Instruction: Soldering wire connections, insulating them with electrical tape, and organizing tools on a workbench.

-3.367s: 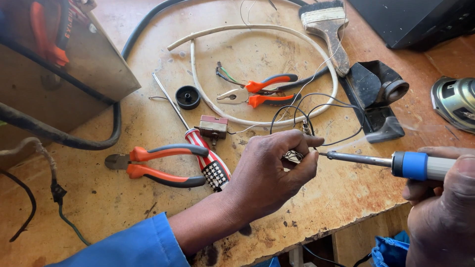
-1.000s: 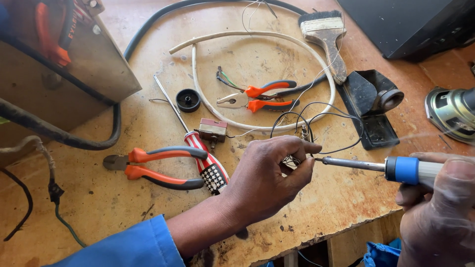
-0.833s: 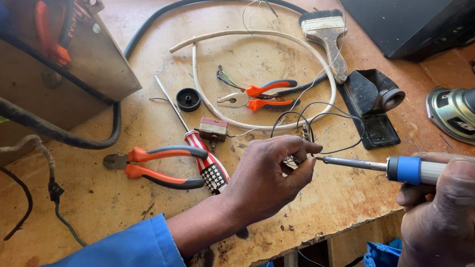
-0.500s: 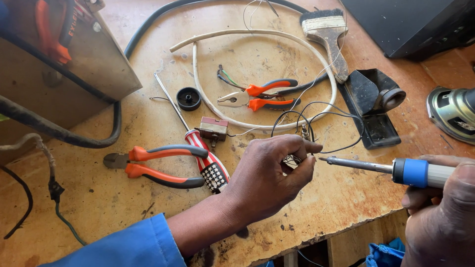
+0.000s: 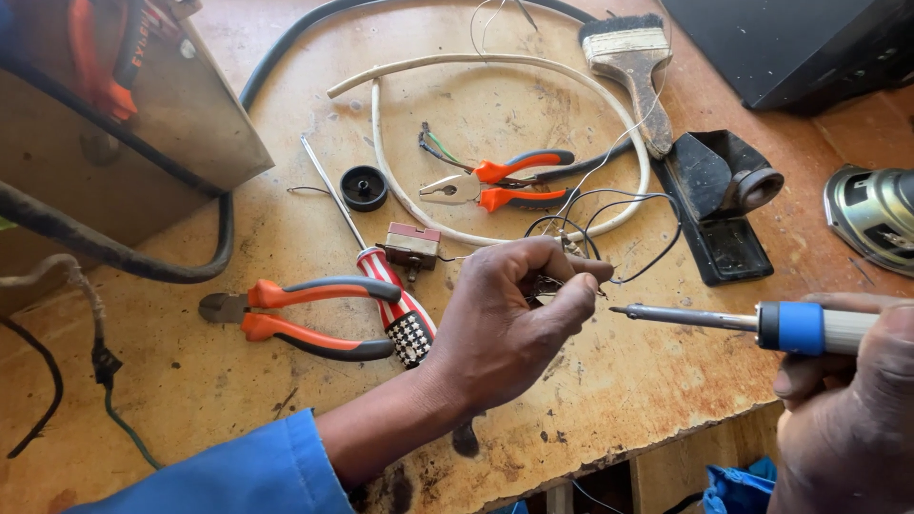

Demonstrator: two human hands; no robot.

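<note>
The left hand (image 5: 509, 328) pinches a small part (image 5: 545, 284) with thin, floppy wires (image 5: 609, 205); light and delicate, probably. Just beside it, the right hand (image 5: 847, 409) grips a soldering iron (image 5: 752, 322) by its handle.

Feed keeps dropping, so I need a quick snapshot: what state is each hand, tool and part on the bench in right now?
Left hand: pinching a small wired part.
Right hand: gripping the soldering iron, tip just short of the part.
Needle-nose pliers: jaws slightly open, lying flat.
Side cutters: lying flat, handles apart.
Screwdriver: lying flat.
Paintbrush: lying flat.
Black knob: loose on workbench.
</note>
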